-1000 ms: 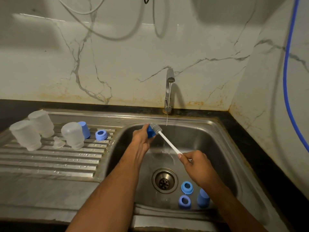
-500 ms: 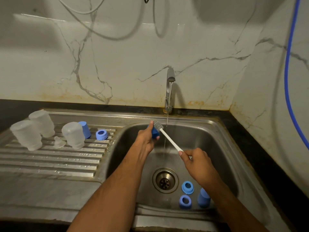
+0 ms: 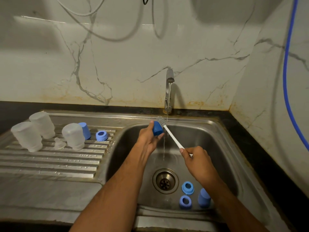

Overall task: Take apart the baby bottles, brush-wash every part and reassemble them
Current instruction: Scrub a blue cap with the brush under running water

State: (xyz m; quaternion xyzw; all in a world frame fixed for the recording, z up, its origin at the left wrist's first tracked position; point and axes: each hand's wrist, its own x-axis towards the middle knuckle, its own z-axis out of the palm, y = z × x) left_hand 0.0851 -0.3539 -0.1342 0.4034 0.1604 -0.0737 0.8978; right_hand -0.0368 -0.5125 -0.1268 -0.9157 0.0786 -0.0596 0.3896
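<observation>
My left hand (image 3: 148, 139) grips a dark blue bottle cap (image 3: 157, 128) over the sink basin (image 3: 209, 141), close to the thin water stream. My right hand (image 3: 197, 160) holds the white handle of a bottle brush (image 3: 173, 137); its grey bristle head touches the cap's upper edge. On the basin floor lie two light blue collar rings (image 3: 188, 187) (image 3: 185, 201) and a light blue cap (image 3: 204, 197). The drainboard (image 3: 50, 161) carries three frosted bottle bodies upside down (image 3: 26, 136) (image 3: 42, 125) (image 3: 73, 136), a clear teat (image 3: 59, 143), a blue cap (image 3: 85, 130) and a blue ring (image 3: 101, 135).
The tap (image 3: 169, 91) at the back of the sink is running. The drain (image 3: 165, 181) sits in the basin's middle. A marble wall rises behind and to the right, with a blue hose (image 3: 288, 81) hanging along it. Dark countertop edges the sink.
Both hands have risen slightly toward the tap with the cap and brush. The brush head has slid from beside the cap to its upper edge.
</observation>
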